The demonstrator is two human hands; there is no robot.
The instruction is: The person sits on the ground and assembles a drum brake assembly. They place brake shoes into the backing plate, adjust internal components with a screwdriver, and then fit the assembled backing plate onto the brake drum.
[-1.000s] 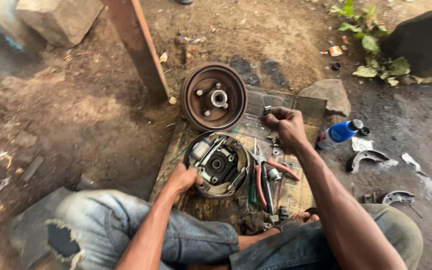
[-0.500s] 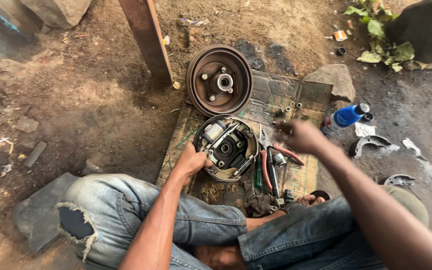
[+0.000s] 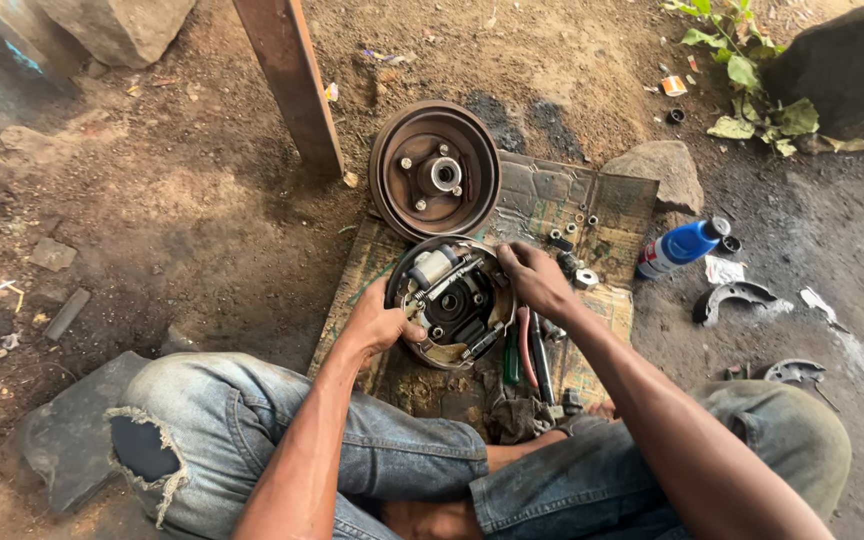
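Head view, looking down at a seated person in torn jeans on dirt ground.

Lying at frame centre on a flattened cardboard sheet (image 3: 552, 205): a brake backing plate assembly (image 3: 452, 300), round, with shoes, springs and hub bore facing up.

Gripping the lower left rim of the assembly: left hand (image 3: 380, 322), fingers curled closed around the edge, thumb resting on top.

Resting on the upper right rim of the assembly: right hand (image 3: 535, 280), fingers bent and pinching at the rim; whether anything small is being held between the fingertips cannot be told.

Sitting just above the assembly, nearly touching it: a rusty brake drum (image 3: 435, 170), open side up, studs showing.

Lying just right of the assembly, beneath the right forearm: pliers with red handles (image 3: 525, 345) and a green-handled tool (image 3: 511, 365).

Lying scattered on the cardboard right of the right hand: small nuts and sockets (image 3: 580, 275).

Lying on the ground at centre right: a blue spray bottle (image 3: 680, 246), with a loose brake shoe (image 3: 734, 297) below it.

Standing at upper centre left: a wooden post (image 3: 290, 80).

Resting at the cardboard's upper right corner: a grey stone (image 3: 664, 172).
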